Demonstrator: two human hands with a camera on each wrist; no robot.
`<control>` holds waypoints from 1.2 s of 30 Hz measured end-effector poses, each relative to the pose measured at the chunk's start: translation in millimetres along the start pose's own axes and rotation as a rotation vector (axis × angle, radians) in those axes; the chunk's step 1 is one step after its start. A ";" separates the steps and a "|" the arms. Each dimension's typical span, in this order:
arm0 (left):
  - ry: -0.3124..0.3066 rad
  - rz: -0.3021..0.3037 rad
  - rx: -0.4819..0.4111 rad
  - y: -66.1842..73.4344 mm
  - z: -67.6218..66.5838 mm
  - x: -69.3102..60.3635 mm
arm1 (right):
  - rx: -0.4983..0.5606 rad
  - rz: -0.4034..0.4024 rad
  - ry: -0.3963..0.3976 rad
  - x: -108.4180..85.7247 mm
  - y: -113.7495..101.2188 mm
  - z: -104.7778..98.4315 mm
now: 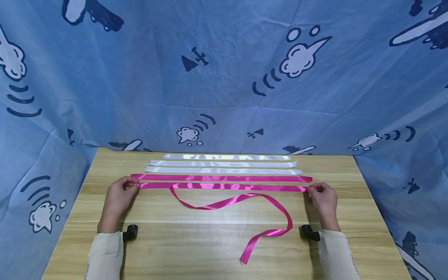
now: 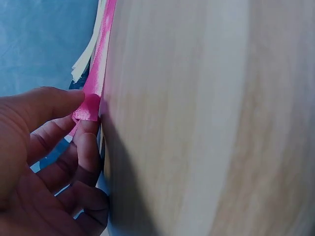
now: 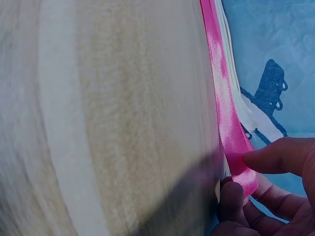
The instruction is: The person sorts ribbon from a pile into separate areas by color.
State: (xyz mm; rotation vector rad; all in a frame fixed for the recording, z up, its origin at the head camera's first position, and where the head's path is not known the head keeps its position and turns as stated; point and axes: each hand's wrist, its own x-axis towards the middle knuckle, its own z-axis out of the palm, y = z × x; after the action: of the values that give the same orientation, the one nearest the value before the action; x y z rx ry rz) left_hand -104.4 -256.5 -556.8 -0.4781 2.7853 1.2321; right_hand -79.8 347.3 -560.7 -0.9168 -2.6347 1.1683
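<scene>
A bright pink satin ribbon (image 1: 224, 187) is stretched straight from side to side between both hands. Its left end is pinched between thumb and fingers of my left hand (image 1: 120, 196); the left wrist view shows the ribbon end (image 2: 88, 107) under the thumb. My right hand (image 1: 324, 200) pinches the other end, and the right wrist view has that end (image 3: 241, 169) between thumb and fingers. Just behind lies a second straight pink ribbon (image 1: 224, 178). A third pink ribbon (image 1: 290, 221) curves loosely in front, its upper end meeting the stretched one near the left.
Farther back, three white ribbons lie parallel: a front one (image 1: 224, 171), a middle one (image 1: 224, 164) and a rear one (image 1: 224, 157). They rest on a wood-grain table (image 1: 189, 249). A blue patterned cloth (image 1: 224, 85) hangs behind and beside it. Black wrist-worn devices (image 1: 131, 232) extend inward from both sleeves.
</scene>
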 end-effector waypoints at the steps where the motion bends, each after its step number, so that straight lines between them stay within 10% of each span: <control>1: 0.001 -0.001 0.000 0.1 0.0 -0.2 | 0.001 0.003 -0.003 0.1 0.0 -0.4; 22: 0.035 -0.035 -0.022 -2.7 -21.6 -18.3 | 0.061 0.044 0.038 -8.4 17.4 -19.3; 36: -0.126 0.286 -0.079 47.3 15.6 -40.9 | 0.083 -0.057 0.001 -49.1 12.0 -20.6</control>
State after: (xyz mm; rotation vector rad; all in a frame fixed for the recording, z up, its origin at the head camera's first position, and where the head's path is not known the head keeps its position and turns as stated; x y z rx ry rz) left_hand -81.0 -204.7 -526.5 -0.0023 2.7743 1.3745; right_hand -27.4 338.6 -548.4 -0.8214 -2.5719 1.2529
